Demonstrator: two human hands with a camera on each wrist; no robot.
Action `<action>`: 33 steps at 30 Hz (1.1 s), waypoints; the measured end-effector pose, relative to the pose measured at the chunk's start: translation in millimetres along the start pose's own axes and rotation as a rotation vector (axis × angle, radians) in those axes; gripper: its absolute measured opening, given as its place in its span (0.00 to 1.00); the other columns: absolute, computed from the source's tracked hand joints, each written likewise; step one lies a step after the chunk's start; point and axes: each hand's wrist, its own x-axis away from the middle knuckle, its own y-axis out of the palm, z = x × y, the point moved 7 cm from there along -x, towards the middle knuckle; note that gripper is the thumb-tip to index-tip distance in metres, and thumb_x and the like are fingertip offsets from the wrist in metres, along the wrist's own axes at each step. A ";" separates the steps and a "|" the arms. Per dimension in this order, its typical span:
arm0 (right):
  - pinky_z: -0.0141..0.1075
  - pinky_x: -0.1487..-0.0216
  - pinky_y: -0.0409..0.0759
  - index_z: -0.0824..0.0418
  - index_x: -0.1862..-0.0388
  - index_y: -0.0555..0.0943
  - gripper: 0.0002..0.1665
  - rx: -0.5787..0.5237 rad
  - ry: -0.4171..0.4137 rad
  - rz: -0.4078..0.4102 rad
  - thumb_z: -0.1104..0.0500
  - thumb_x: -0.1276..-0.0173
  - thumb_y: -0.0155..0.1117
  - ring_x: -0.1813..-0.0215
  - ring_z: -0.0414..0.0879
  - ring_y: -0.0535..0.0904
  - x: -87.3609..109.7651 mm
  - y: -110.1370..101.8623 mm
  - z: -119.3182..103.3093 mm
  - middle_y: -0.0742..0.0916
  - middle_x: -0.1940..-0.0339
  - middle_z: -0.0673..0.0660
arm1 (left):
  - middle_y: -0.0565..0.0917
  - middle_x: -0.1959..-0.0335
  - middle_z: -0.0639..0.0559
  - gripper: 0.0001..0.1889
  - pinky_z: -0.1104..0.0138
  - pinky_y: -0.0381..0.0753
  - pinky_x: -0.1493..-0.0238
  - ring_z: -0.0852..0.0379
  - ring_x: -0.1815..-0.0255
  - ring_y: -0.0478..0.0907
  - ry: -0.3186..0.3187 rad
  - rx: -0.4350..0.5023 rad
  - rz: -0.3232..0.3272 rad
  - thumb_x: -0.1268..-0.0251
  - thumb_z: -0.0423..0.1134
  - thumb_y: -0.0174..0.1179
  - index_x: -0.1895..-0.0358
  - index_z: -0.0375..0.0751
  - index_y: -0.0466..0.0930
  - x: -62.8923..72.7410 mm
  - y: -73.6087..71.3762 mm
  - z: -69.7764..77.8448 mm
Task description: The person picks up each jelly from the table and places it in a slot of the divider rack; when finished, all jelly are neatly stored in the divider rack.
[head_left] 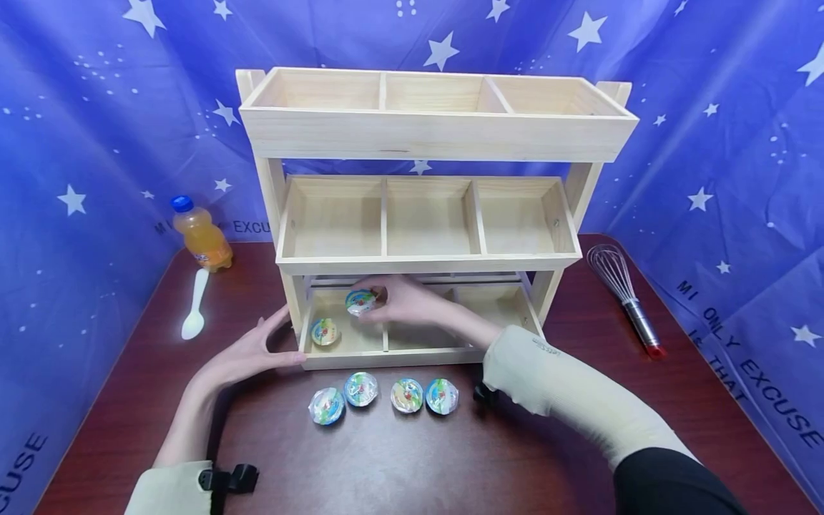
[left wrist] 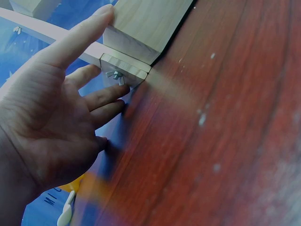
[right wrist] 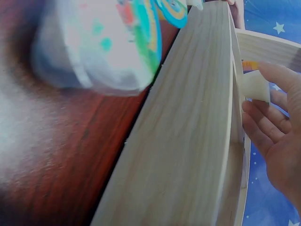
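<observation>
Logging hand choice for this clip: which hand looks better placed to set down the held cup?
Probably the right hand: it holds the cup at the bottom tier's left compartment. The left hand, empty, is at the rack's left end.

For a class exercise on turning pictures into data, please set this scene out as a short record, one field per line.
Shelf: wooden, three tiers
Right grip: holds a small cup at the left compartment of the bottom tier
Resting in that compartment: one cup
Left grip: holds nothing, at the bottom tier's left end
On table, before shelf: four cups
Left side: orange drink bottle, white spoon
Right side: whisk
Backdrop: blue starry cloth
</observation>
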 end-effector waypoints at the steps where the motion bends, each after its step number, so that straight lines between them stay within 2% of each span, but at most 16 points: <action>1: 0.32 0.54 0.83 0.52 0.33 0.81 0.33 -0.014 0.009 -0.017 0.52 0.38 0.78 0.54 0.42 0.83 -2.5 1.4 0.3 0.89 0.48 0.52 | 0.49 0.14 0.41 0.56 0.28 0.30 0.21 0.33 0.13 0.35 0.000 0.001 -0.001 0.41 0.55 0.73 0.15 0.61 0.43 0.2 -0.1 -0.2; 3: 0.32 0.52 0.82 0.51 0.32 0.81 0.34 -0.017 0.028 -0.049 0.52 0.38 0.77 0.52 0.43 0.83 -7.1 3.7 1.2 0.89 0.47 0.53 | 0.49 0.14 0.40 0.56 0.28 0.31 0.21 0.32 0.13 0.35 0.002 -0.003 0.000 0.41 0.55 0.73 0.15 0.61 0.43 0.8 -0.2 -0.4; 10: 0.31 0.50 0.80 0.52 0.30 0.78 0.36 0.077 0.054 -0.123 0.51 0.37 0.76 0.47 0.45 0.82 -20.1 8.8 0.8 0.88 0.44 0.54 | 0.51 0.15 0.38 0.55 0.26 0.33 0.22 0.27 0.15 0.33 0.016 -0.016 0.009 0.40 0.54 0.72 0.15 0.59 0.44 3.0 -1.5 -0.1; 19: 0.29 0.51 0.80 0.55 0.37 0.83 0.29 0.170 -0.027 -0.177 0.55 0.38 0.77 0.49 0.43 0.83 -27.4 15.4 -10.9 0.88 0.43 0.53 | 0.50 0.15 0.37 0.56 0.25 0.34 0.23 0.26 0.15 0.32 -0.006 -0.022 0.004 0.40 0.55 0.72 0.15 0.58 0.44 4.1 -1.7 0.6; 25: 0.29 0.50 0.80 0.53 0.39 0.85 0.27 0.283 -0.065 -0.189 0.54 0.38 0.77 0.48 0.42 0.83 -29.9 18.2 -13.6 0.88 0.42 0.52 | 0.50 0.15 0.36 0.55 0.26 0.33 0.22 0.27 0.15 0.34 0.001 -0.026 0.005 0.40 0.55 0.72 0.15 0.56 0.44 2.8 -1.4 -0.3; 33: 0.31 0.50 0.81 0.51 0.43 0.86 0.25 0.454 -0.111 -0.184 0.49 0.39 0.78 0.50 0.42 0.84 -29.6 22.2 -15.5 0.90 0.47 0.48 | 0.50 0.15 0.36 0.55 0.26 0.33 0.22 0.27 0.15 0.33 0.008 -0.027 0.001 0.40 0.55 0.72 0.15 0.57 0.43 1.2 -0.4 -0.5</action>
